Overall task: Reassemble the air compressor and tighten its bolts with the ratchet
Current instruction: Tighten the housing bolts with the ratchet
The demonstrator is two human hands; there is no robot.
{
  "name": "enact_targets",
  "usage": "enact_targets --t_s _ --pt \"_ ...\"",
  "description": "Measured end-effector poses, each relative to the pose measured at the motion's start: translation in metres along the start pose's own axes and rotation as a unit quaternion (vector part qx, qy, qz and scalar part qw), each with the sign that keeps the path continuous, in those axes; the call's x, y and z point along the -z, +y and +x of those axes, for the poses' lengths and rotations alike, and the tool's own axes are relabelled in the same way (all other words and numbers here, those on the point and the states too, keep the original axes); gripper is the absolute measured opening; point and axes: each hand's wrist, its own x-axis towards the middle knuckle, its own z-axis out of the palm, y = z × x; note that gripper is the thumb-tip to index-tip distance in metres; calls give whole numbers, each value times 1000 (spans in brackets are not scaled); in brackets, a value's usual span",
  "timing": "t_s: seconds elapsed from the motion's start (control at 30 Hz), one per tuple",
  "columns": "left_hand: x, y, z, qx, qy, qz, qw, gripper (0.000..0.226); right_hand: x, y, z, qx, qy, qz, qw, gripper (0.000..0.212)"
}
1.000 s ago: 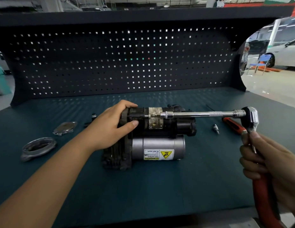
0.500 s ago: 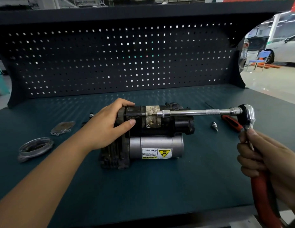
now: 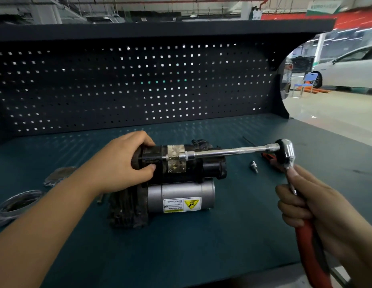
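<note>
Compressor [image 3: 178,192] lies mid-bench [image 3: 243,235], grey cylinder toward me. It looks heavy, rigid and metal: no flex, but I reckon it could twist under torque, so I brace the black upper end. My left hand [image 3: 124,163] wraps that end. My right hand [image 3: 313,206] is closed round the red ratchet [image 3: 304,233] handle, well right of the unit. Extension [image 3: 226,151] spans left to a bolt beside my left fingers.
</note>
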Motion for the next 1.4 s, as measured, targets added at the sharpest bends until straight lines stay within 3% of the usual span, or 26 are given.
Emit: enact_targets --t_s 0.17,0.3,0.73,1.2,1.33,1.4 --pt "4 2 8 -10 -29 49 998 28 -2 -2 -2 35 -16 -11 999 32" --pt "1 0 10 -46 -40 80 995 38 -5 -3 -3 62 7 -23 998 36" --pt "-2 0 7 -59 -7 21 998 26 -2 -6 -2 70 16 8 997 24" --pt "4 2 6 -37 -53 -11 998 29 8 -4 4 71 18 93 993 25" --pt "3 7 7 -31 -55 15 998 45 11 -2 7 28 6 168 985 28" --pt "2 10 11 -29 -47 40 998 55 13 -2 8 13 -18 203 979 46"
